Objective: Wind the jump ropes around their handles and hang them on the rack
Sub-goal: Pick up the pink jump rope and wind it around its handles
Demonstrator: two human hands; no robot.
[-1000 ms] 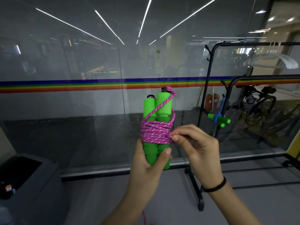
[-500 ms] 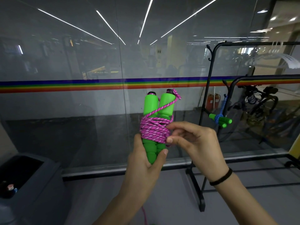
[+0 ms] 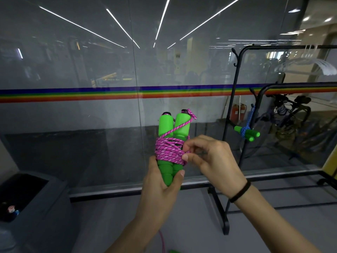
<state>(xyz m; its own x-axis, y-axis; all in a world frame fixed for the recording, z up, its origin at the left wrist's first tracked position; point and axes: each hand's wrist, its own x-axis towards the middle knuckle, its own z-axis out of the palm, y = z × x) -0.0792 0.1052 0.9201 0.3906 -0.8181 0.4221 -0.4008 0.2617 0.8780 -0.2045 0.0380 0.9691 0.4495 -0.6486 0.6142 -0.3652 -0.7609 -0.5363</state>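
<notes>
Two green foam handles (image 3: 172, 126) stand upright side by side, with pink patterned rope (image 3: 168, 150) wound many times around their middle. My left hand (image 3: 161, 181) grips the lower ends of the handles. My right hand (image 3: 209, 159) pinches the pink rope at the right side of the coil. One strand runs diagonally up to the top of the right handle. A black metal rack (image 3: 237, 99) stands to the right, and a blue rope with green handles (image 3: 246, 133) hangs on it.
A glass wall with a rainbow stripe (image 3: 91, 94) is right behind the handles. A dark grey bin (image 3: 34, 203) sits at lower left. White hangers (image 3: 313, 65) hang on the rack's top bar. A pink rope piece (image 3: 162, 241) and a green object (image 3: 173, 251) lie on the floor below.
The handles sank slightly and tilted a little. My right hand's fingers have closed tighter on the rope at the coil's right side. My left hand keeps its grip.
</notes>
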